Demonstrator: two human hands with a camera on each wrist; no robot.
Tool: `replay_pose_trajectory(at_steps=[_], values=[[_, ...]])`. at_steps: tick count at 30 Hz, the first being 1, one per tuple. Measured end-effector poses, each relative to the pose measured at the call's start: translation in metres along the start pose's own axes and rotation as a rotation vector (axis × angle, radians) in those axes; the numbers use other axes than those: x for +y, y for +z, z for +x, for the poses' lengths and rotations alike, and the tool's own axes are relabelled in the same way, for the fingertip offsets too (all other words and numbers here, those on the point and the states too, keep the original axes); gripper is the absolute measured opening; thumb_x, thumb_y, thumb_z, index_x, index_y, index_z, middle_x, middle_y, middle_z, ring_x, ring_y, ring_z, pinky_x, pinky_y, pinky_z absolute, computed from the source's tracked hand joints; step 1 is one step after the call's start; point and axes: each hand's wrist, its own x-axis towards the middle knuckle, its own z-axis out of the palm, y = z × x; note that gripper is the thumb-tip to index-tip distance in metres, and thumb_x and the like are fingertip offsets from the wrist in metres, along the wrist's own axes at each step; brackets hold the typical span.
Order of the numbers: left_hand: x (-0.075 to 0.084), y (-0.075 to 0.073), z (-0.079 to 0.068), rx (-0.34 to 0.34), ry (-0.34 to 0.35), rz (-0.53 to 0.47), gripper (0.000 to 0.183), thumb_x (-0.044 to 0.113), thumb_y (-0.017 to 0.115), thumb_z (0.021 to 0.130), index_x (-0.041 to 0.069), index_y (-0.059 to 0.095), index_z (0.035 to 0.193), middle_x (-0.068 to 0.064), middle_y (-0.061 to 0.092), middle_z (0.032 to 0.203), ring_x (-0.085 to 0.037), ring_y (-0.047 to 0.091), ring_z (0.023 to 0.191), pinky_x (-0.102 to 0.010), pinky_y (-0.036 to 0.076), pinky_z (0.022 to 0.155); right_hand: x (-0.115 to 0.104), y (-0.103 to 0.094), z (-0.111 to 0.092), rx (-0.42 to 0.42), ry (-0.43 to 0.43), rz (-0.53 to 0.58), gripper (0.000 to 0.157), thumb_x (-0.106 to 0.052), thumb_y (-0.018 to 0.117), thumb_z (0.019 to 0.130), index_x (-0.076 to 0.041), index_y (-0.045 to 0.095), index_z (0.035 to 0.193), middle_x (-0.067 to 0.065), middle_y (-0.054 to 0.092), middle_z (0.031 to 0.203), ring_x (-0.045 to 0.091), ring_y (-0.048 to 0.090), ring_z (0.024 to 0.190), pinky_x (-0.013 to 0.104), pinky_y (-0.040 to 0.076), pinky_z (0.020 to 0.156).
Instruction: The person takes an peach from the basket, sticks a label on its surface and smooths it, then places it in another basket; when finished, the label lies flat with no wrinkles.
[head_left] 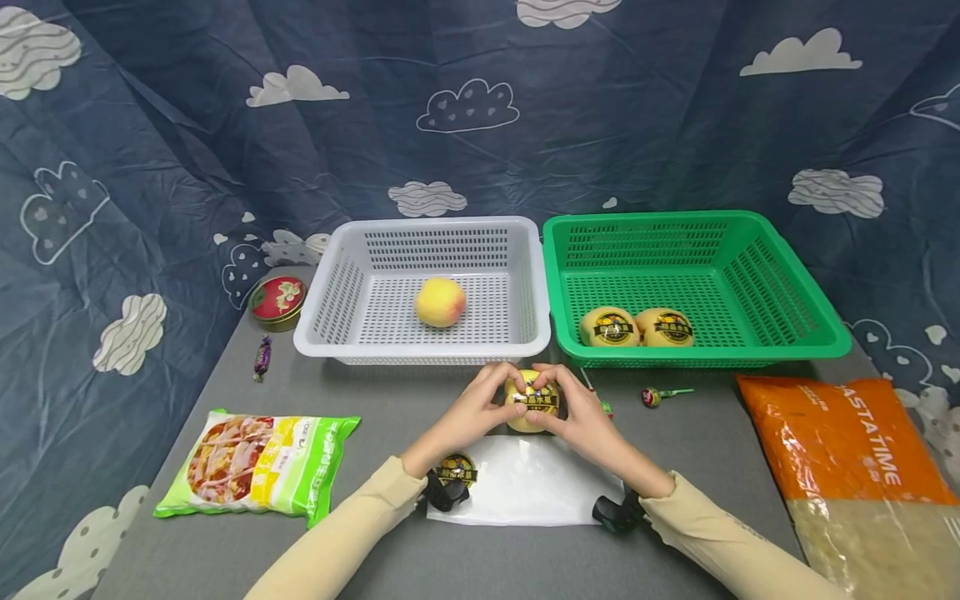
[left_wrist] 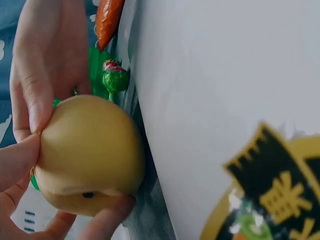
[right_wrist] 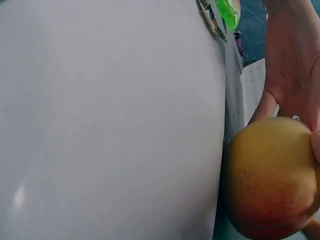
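Observation:
Both hands hold a yellow peach [head_left: 525, 422] with a red blush, just beyond a white sheet [head_left: 540, 487]. My left hand [head_left: 480, 406] curls round its left side, and my right hand [head_left: 579, 414] round its right. Thumbs and fingertips rest on a black-and-gold label [head_left: 537, 401] on the peach's top. The peach [left_wrist: 92, 145] fills the lower left of the left wrist view; its blush shows on the peach [right_wrist: 270, 185] in the right wrist view. Another round label [head_left: 457, 469] lies on the sheet's left end, partly hidden by the left wrist camera.
A white basket [head_left: 423, 350] holds one plain peach [head_left: 440, 302]. The green basket [head_left: 720, 354] holds two labelled peaches [head_left: 611, 327]. Lollipops [head_left: 651, 397], a wrapped candy [head_left: 262, 358], a round tin [head_left: 277, 302], a green food bag [head_left: 255, 462] and an orange bag [head_left: 862, 450] lie around.

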Motion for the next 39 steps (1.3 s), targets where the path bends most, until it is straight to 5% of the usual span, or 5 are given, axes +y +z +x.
replay_pose_trajectory(at_steps=[4,10,21,30,39], values=[[0.006,-0.004,-0.001,-0.008,0.005,-0.044,0.016,0.004,0.060,0.084,0.002,0.048,0.095,-0.014,0.043,0.111,-0.033,0.038,0.107,-0.052,0.035,0.089,0.008,-0.004,0.001,-0.038,-0.001,0.150,0.030,-0.012,0.068,0.079,-0.007,0.048,0.100,0.014,0.043,0.133,0.028,0.037,0.123,0.048,0.034,0.095],[-0.023,0.003,0.003,0.006,-0.033,0.025,0.014,0.021,0.060,0.087,0.015,0.049,0.094,-0.004,0.042,0.111,-0.019,0.039,0.105,-0.041,0.040,0.085,0.011,-0.007,0.001,-0.080,0.049,0.330,0.029,-0.009,0.064,0.083,-0.002,0.044,0.104,0.014,0.039,0.136,0.029,0.036,0.124,0.047,0.029,0.099],[-0.022,0.004,-0.001,-0.032,0.069,0.221,0.017,0.022,0.053,0.091,0.018,0.050,0.107,-0.014,0.033,0.122,-0.023,0.035,0.114,-0.042,0.037,0.089,0.012,-0.005,-0.001,-0.043,0.141,0.457,0.037,0.000,0.061,0.083,0.006,0.040,0.112,0.022,0.039,0.132,0.032,0.038,0.121,0.031,0.036,0.096],[-0.021,-0.003,0.003,-0.139,0.109,0.358,0.032,0.028,0.042,0.095,0.030,0.049,0.126,-0.018,0.027,0.132,-0.023,0.032,0.119,-0.044,0.039,0.087,0.004,-0.008,-0.001,-0.056,0.211,0.423,0.045,-0.009,0.061,0.086,0.004,0.035,0.120,0.020,0.040,0.130,0.034,0.042,0.117,0.027,0.044,0.087],[-0.028,-0.006,0.005,-0.079,0.023,0.220,0.036,0.034,0.055,0.089,0.030,0.055,0.125,-0.003,0.038,0.128,-0.016,0.038,0.112,-0.038,0.039,0.084,0.006,-0.009,0.004,-0.007,0.328,0.410,0.043,-0.017,0.061,0.087,0.005,0.039,0.116,0.020,0.046,0.127,0.030,0.049,0.111,0.028,0.046,0.082]])
